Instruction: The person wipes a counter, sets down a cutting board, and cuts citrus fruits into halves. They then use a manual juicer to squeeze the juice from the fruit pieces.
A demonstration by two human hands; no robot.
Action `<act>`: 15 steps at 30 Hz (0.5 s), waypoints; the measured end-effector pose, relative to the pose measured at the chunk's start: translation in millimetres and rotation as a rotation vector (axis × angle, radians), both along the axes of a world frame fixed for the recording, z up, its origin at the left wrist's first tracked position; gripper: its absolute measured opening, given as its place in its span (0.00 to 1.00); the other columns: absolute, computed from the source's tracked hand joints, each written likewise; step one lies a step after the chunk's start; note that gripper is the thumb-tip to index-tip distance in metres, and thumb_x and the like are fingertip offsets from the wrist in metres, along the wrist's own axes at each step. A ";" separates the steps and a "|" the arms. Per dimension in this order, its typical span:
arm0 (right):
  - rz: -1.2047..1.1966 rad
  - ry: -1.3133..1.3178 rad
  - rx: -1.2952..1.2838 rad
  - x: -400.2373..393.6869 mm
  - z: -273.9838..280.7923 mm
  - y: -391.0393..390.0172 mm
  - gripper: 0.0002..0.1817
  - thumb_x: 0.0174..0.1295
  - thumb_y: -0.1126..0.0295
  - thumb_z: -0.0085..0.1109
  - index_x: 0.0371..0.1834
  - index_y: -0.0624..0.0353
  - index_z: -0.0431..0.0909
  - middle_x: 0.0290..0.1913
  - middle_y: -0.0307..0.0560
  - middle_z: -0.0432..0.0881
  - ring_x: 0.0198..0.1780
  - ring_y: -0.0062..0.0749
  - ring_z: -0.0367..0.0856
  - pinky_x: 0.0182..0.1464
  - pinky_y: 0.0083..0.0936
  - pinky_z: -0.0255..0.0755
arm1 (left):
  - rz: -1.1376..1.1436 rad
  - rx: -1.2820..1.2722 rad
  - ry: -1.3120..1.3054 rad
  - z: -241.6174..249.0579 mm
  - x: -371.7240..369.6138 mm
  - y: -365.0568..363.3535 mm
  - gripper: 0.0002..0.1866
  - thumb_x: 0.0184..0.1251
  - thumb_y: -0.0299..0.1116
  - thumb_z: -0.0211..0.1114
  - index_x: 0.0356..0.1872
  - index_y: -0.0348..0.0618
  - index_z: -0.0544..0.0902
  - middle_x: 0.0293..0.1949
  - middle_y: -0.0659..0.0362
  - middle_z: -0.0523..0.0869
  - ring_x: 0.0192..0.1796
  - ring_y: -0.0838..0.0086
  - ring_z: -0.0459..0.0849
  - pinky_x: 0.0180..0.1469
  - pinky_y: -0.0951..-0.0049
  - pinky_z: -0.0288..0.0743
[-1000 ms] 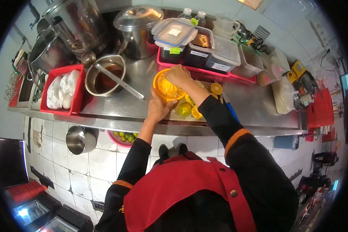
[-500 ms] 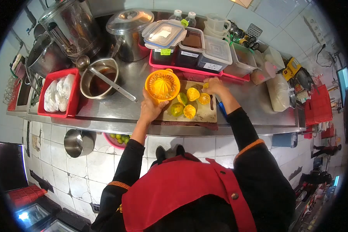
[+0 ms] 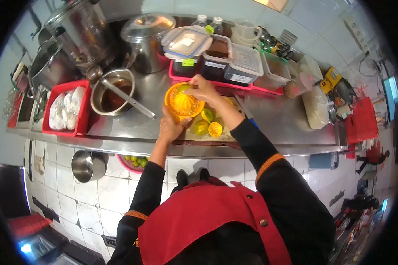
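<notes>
An orange citrus juicer [image 3: 180, 105] with a ridged cone stands at the left end of a cutting board [image 3: 229, 138]. My left hand [image 3: 170, 127] is closed on its near rim, thumb along the edge. Above the juicer's far side, my right hand [image 3: 203, 90] pinches a green-skinned citrus half [image 3: 184, 88], partly hidden by the fingers. On the board lie a squeezed citrus half [image 3: 215, 130], a green-yellow piece [image 3: 201, 127] and another green piece [image 3: 207, 115]. My right forearm covers part of the board. A knife [image 3: 245, 108] with a blue handle lies at its right end.
Left of the juicer is a steel pot [image 3: 112, 95] of dark liquid with a ladle [image 3: 128, 98] across it. A red basket [image 3: 66, 108] holds white bags. Lidded containers [image 3: 243, 66] stand in a pink tray behind the board. Below the counter is a tub of green citrus [image 3: 136, 160].
My right hand has moved left from the board's right side to above the juicer, carrying a citrus half. My left hand stays on the juicer.
</notes>
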State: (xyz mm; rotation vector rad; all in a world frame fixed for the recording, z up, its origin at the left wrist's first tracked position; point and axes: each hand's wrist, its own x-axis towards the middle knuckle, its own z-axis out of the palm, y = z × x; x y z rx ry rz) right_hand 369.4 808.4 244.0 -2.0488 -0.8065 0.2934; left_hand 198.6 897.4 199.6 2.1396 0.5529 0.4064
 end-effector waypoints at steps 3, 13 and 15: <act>0.309 0.154 0.086 12.4 -1.1 -3.8 0.25 0.44 0.63 0.71 0.43 0.60 0.70 0.43 0.48 0.78 0.48 0.29 0.75 0.49 0.25 0.69 | 0.010 0.006 0.029 3.8 -0.1 0.6 0.55 0.46 0.49 0.73 0.63 0.34 0.44 0.43 0.35 0.79 0.48 0.45 0.79 0.49 0.58 0.74; 0.428 -0.560 -0.337 -3.9 23.5 6.7 0.25 0.47 0.58 0.67 0.42 0.63 0.70 0.41 0.59 0.78 0.45 0.52 0.76 0.47 0.40 0.70 | -0.012 -0.035 0.069 12.6 -2.3 2.3 0.57 0.46 0.50 0.72 0.64 0.31 0.40 0.38 0.35 0.80 0.44 0.44 0.80 0.46 0.57 0.75; 0.391 -0.570 -0.461 -17.8 32.8 11.2 0.25 0.49 0.54 0.64 0.42 0.63 0.70 0.40 0.59 0.78 0.44 0.53 0.77 0.45 0.40 0.70 | -0.037 -0.117 0.122 17.8 -2.8 3.3 0.55 0.48 0.48 0.72 0.65 0.32 0.41 0.44 0.34 0.78 0.49 0.44 0.78 0.52 0.58 0.72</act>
